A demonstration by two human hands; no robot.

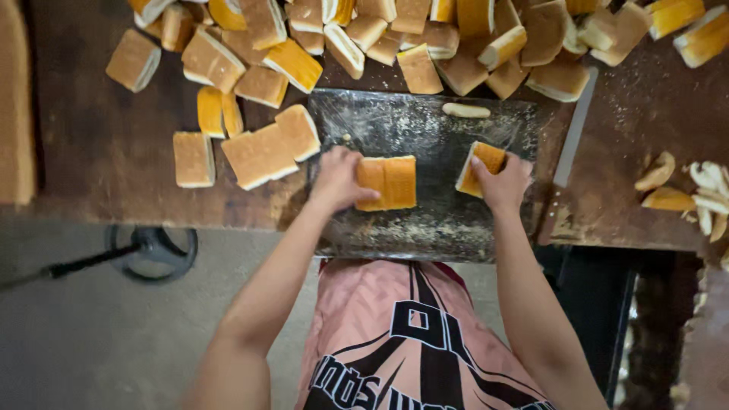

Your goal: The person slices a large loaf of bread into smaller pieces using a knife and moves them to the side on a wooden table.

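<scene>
Nearest the camera is the person's pink patterned shirt point(410, 334), with both bare forearms reaching up from it toward a dark, crumb-dusted cutting board point(425, 129) that lies at the near edge of the brown wooden table point(99, 152). On that board, the left hand point(338, 178) rests with its fingers curled against the left edge of a flat golden-crusted bread slab point(389, 182), touching it from the side; whether that grip fully clamps the slab cannot be told. The slab lies near the middle of the board, just right of the left hand. The right hand point(505, 182) has its grip closed on a smaller bread piece point(480, 167), which is tilted up on edge so its pale cut side faces left; this piece sits at the right part of the board, well apart from the slab. A small pale scrap of crust point(465, 110) lies at the board's far edge. Beyond the board a heap of cut bread blocks point(425, 38) stretches across the far side of the table, and more blocks point(250, 148) lie just left of the board. A long knife point(573, 137) lies on the table just right of the board, and curled crust trimmings point(687, 190) sit further right. Below the table, on the grey floor, a round black stand base point(156, 250) shows.
</scene>
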